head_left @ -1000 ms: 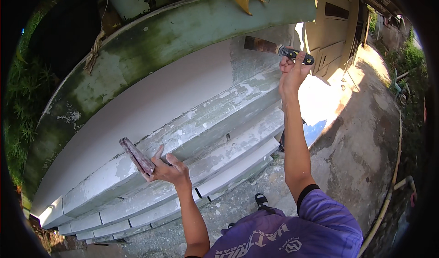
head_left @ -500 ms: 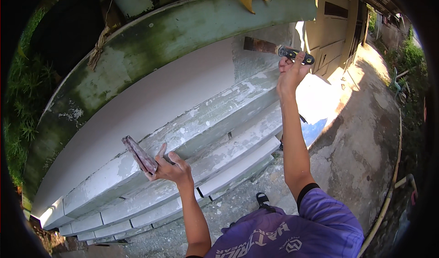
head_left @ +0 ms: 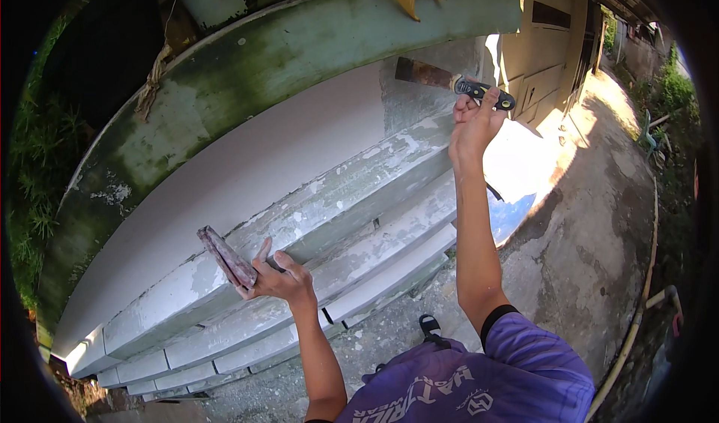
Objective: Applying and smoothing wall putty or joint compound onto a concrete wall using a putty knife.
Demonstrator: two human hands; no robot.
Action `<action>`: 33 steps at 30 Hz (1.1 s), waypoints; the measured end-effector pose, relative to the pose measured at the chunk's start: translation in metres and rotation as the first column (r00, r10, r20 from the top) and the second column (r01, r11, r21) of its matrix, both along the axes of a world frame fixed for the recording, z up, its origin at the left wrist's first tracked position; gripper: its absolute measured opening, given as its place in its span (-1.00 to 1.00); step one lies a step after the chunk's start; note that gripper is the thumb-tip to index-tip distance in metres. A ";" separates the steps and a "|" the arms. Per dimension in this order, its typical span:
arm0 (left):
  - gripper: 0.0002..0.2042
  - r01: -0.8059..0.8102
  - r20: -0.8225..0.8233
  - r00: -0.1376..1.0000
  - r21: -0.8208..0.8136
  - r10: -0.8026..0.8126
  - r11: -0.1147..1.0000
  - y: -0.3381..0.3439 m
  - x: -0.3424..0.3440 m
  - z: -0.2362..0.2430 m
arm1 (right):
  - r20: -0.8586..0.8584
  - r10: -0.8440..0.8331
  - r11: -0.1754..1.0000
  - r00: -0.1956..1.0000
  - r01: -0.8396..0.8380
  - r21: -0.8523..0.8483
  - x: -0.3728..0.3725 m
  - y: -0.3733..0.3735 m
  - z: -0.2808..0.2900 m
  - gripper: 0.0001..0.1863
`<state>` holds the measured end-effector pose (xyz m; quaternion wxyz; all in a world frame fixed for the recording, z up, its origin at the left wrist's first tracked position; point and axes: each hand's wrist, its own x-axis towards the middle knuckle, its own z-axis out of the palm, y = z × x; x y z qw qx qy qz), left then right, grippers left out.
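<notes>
White lettering [head_left: 454, 385], hexagonal logo [head_left: 480, 402] (also white), on purple shirt [head_left: 539, 355]

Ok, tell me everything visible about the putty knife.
The putty knife has a flat, dark, metallic blade stained rusty brown, and a black handle with yellow trim and a hole at its end. It points toward the view's upper left, before a grey wall section. The right hand's grip holds the handle; blade contact is unclear.

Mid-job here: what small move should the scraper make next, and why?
Probably lower the scraper toward the ledge: the right hand grips its handle, its blade seems clear of the ledge, and white patches mottle it, while the left hand holds a folded pad.
</notes>
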<state>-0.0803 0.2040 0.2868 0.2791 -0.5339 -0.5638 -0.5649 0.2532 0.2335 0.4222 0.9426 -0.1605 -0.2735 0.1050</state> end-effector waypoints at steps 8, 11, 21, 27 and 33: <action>-0.70 0.001 -0.024 1.000 0.032 0.000 0.999 -0.001 -0.004 -0.001 | 0.049 0.002 1.000 0.999 -0.001 -0.022 0.003 0.010 0.005 -0.64; -0.70 0.022 -0.009 1.000 -0.013 -0.022 1.000 -0.001 -0.002 -0.002 | -0.012 -0.031 0.999 0.999 0.031 0.006 0.003 0.014 0.008 -0.64; -0.68 0.032 0.006 0.999 -0.030 -0.032 0.999 -0.002 -0.003 -0.003 | 0.001 0.029 0.999 1.000 -0.029 -0.033 -0.003 0.023 0.008 -0.62; -0.69 0.048 0.007 0.999 -0.038 -0.047 0.998 -0.004 -0.002 0.002 | -0.032 -0.018 0.999 0.999 0.017 -0.030 -0.008 0.020 0.017 -0.63; -0.68 0.087 0.024 0.996 -0.055 -0.086 0.995 -0.005 -0.005 0.000 | -0.034 -0.031 0.999 0.999 0.032 0.030 0.003 0.017 0.020 -0.65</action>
